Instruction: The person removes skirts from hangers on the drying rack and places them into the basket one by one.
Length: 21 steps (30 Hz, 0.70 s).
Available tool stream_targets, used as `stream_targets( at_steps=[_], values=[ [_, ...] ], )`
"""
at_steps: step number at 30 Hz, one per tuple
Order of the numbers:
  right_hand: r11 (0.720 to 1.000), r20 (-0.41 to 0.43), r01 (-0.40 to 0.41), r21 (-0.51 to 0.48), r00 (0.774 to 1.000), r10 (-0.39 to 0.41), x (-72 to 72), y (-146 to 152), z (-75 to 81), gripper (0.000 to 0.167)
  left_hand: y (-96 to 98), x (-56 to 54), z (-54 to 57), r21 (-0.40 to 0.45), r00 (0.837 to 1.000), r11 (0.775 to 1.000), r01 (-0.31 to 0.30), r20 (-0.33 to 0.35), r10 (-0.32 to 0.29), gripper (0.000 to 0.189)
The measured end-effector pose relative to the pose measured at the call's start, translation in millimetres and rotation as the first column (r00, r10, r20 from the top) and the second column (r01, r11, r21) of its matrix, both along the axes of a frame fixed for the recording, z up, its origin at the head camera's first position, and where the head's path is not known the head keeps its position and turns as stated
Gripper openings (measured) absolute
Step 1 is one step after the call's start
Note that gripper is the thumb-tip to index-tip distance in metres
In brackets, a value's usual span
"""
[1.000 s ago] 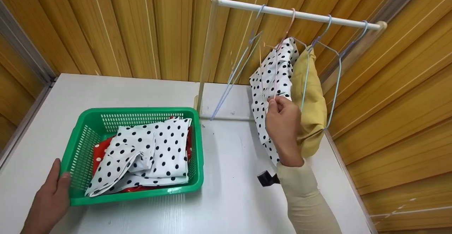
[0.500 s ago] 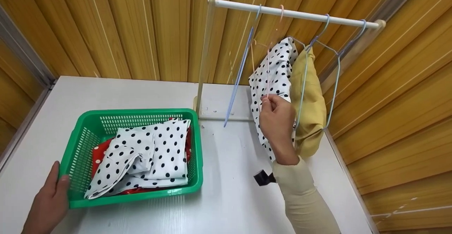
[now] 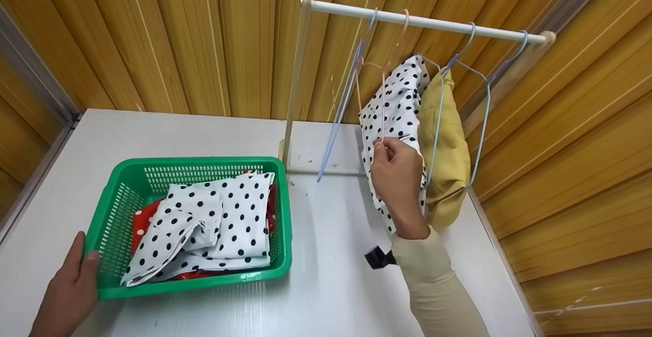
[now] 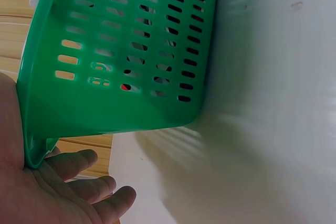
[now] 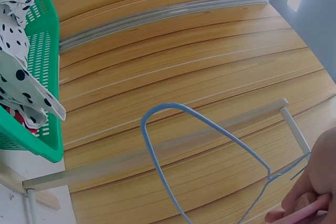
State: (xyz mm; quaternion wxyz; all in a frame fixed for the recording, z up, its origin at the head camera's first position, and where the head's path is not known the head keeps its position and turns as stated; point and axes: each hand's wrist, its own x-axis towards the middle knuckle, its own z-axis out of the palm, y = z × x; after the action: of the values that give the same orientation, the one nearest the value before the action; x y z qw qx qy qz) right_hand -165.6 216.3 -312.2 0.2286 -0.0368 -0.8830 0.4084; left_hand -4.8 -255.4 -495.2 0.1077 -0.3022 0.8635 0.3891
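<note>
My right hand (image 3: 397, 174) pinches the lower part of a pink hanger (image 3: 383, 105) that hangs by its hook from the white rail. In the right wrist view, the pink wire (image 5: 310, 209) lies between the fingers. To its left hangs a bare blue hanger (image 3: 335, 133). Behind the pink one is white cloth with black dots (image 3: 407, 90), then a yellow cloth (image 3: 449, 143). My left hand (image 3: 65, 288) rests against the left side of a green basket (image 3: 288, 215); its fingers are extended in the left wrist view. Folded dotted cloth (image 3: 244, 215) lies inside the basket.
The clothes rail (image 3: 351, 10) stands on a white table (image 3: 326, 291), with another blue hanger (image 3: 486, 128) at its right end. Red dotted cloth (image 3: 141, 225) shows under the white cloth. A small black block (image 3: 377, 257) is beside my right wrist. Wood-look walls (image 3: 168, 41) enclose the table.
My right hand has drawn the pink hanger left, and its hook has slid left along the rail. The left blue hanger has swung and turned. My left hand stays at the basket.
</note>
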Motion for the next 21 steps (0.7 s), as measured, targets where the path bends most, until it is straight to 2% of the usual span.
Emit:
stream_targets(
  at_steps=[8, 12, 14, 16, 19, 21],
  values=[
    [0.993, 0.082, -0.017, 0.119, 0.997, 0.007, 2.3, 9, 1.6, 0.025, 0.8, -1.0, 2.0, 0.011, 1.000, 1.000, 0.000, 0.002, 0.000, 0.070],
    [0.983, 0.112, -0.019, 0.185, 0.994, -0.002, 9.6, 20, 4.5, 0.031, 1.9, -3.3, 4.3, 0.033, 1.000, 0.999, 0.023, 0.005, -0.023, 0.070],
    [0.979, 0.078, 0.010, 0.202, 0.997, -0.026, 16.4, 26, 6.0, 0.032, 2.1, -3.7, 4.8, 0.048, 0.999, 0.998, 0.045, 0.014, -0.045, 0.071],
    [0.978, 0.003, 0.049, 0.202, 0.999, -0.050, 22.8, 32, 7.7, 0.030, 1.6, -3.2, 4.7, 0.060, 0.998, 0.997, 0.054, 0.026, -0.056, 0.071],
    [0.981, -0.111, 0.106, 0.164, 0.990, -0.088, 27.5, 41, 11.4, 0.027, -0.2, -2.2, 3.8, 0.053, 0.999, 0.998, 0.036, 0.038, -0.038, 0.071],
    [0.981, -0.145, 0.138, 0.134, 0.982, -0.118, 25.3, 47, 13.9, 0.027, -1.4, -2.6, 3.5, 0.047, 0.999, 0.999, 0.021, 0.030, -0.023, 0.070]
  ],
)
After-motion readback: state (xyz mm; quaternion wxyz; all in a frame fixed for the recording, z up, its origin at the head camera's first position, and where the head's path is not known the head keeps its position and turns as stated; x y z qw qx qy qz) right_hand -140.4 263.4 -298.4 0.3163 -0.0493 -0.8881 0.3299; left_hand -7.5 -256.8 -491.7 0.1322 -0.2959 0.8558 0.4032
